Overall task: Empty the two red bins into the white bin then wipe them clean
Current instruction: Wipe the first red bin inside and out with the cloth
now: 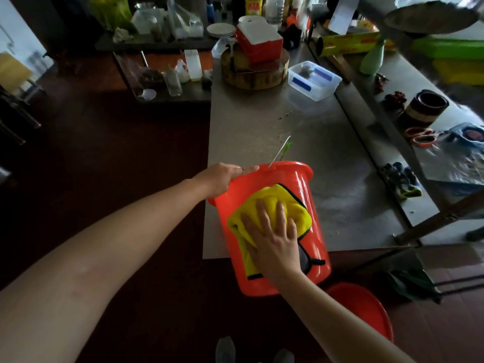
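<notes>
Left hand (224, 177) grips the rim of the red bin (310, 203), fingers curled over the edge. Right hand (272, 233) is flat with fingers spread, pressing a yellow cloth (269, 203) against the bin's outer wall. I see the bin tipped on its side at the near corner of the steel bench (301, 121), base toward me and hanging past the edge, wire handle (279, 151) sticking up at the far rim. The second red bin (366, 307) sits on the floor, lower right. Further back on the bench are a clear plastic container (314, 81) and a round wooden chopping block (252, 74).
</notes>
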